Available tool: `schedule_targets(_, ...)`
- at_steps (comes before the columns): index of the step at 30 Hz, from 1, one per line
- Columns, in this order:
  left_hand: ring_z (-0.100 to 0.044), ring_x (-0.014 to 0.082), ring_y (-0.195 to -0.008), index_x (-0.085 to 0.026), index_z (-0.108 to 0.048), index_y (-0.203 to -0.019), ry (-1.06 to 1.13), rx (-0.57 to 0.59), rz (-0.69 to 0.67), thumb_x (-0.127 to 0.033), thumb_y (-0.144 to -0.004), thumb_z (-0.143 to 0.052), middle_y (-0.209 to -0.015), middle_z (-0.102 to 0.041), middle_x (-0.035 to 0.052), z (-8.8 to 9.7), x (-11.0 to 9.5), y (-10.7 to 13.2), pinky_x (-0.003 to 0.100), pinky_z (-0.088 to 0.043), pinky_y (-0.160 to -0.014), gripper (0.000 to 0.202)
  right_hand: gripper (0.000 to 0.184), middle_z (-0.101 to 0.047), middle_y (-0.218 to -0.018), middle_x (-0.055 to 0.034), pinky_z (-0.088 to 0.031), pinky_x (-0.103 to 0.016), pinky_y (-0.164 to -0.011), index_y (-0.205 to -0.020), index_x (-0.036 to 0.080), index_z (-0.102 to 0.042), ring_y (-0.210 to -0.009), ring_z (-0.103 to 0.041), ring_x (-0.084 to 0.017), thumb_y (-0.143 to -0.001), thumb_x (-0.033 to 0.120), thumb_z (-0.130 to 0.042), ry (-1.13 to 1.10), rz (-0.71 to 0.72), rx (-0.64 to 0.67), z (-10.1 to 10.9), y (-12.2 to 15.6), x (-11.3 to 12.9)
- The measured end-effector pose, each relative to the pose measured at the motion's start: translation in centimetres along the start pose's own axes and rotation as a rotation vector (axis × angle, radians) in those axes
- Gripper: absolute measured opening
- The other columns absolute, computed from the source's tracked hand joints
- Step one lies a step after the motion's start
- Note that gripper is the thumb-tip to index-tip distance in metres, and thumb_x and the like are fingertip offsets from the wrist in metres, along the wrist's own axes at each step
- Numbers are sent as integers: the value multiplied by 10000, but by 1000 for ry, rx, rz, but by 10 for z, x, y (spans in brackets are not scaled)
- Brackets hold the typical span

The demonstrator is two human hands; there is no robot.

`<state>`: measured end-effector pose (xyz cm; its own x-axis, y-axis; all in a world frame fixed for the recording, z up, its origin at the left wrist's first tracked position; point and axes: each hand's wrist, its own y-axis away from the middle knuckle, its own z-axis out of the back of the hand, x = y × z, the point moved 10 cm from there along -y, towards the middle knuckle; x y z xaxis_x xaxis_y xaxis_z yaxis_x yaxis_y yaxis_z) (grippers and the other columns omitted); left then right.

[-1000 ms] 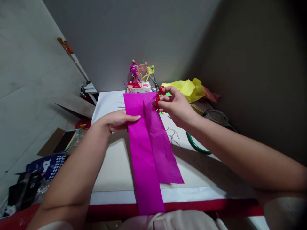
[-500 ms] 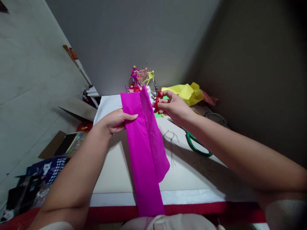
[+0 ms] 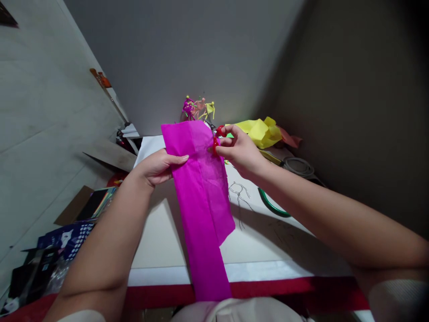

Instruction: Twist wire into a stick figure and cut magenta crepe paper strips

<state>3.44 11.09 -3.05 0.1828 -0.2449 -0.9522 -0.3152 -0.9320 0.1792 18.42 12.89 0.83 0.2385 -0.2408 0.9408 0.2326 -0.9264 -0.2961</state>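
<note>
Right hand (image 3: 238, 150) grips red scissors (image 3: 215, 145) (blades mostly hidden behind magenta crepe paper (image 3: 201, 188)).

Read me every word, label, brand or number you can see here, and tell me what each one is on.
No words, brands or numbers can be read.
Dark blue printed packet: its print is too small and blurred to read.
Faint marks on the white board: too blurred to tell whether they are writing.

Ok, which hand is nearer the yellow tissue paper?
Right. The right hand sits just in front of the yellow tissue paper, while the left hand is farther away, on the other side of the magenta crepe paper.
</note>
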Motion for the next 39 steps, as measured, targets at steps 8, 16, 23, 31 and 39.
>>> schedule_targets(8, -679, 215, -818, -157, -660, -1054, -60, 223, 114, -190, -754, -671, -1018, -703, 124, -11, 20, -1, 322, -547, -746, 302, 370, -554, -625, 82, -389, -182, -561, -864, 191, -416, -582, -531, -66, -570, 54, -595, -28, 29, -47, -8, -3, 9)
schedule_targets(16, -687, 199, -758, -122, -682, -972, -27, 104, 151, -116, -729, -680, -920, -725, 111, 2, 20, -2, 314, -561, -728, 243, 378, -546, -608, 85, -389, -176, -489, -884, 203, -424, -516, -501, -65, -582, 65, -606, 38, -14, -66, 12, -4, -4)
schedule_targets(23, -688, 202, -781, -139, -681, -989, 15, 34, 156, -31, -711, -651, -907, -727, 90, 7, 16, -1, 342, -563, -765, 300, 308, -573, -677, 42, -431, -196, -475, -911, 223, -425, -561, -563, -100, -703, 177, -647, 75, 11, -125, 35, 10, 15)
schedule_targets(31, -687, 190, -734, -146, -698, -927, 33, -100, 135, 13, -671, -647, -849, -731, 71, 15, 14, -4, 312, -572, -749, 305, 237, -500, -599, 29, -354, -193, -449, -759, 180, -445, -478, -462, -76, -844, 380, -540, 118, -698, 428, 0, 157, -39)
schedule_targets(39, -665, 259, -927, -151, -679, -1005, 28, -111, 98, 22, -668, -626, -954, -719, 97, 10, 10, -3, 365, -556, -833, 382, 208, -582, -698, -1, -368, -207, -551, -785, 174, -583, -627, -474, -110, -797, 382, -573, 454, -828, 669, 1, 234, -48)
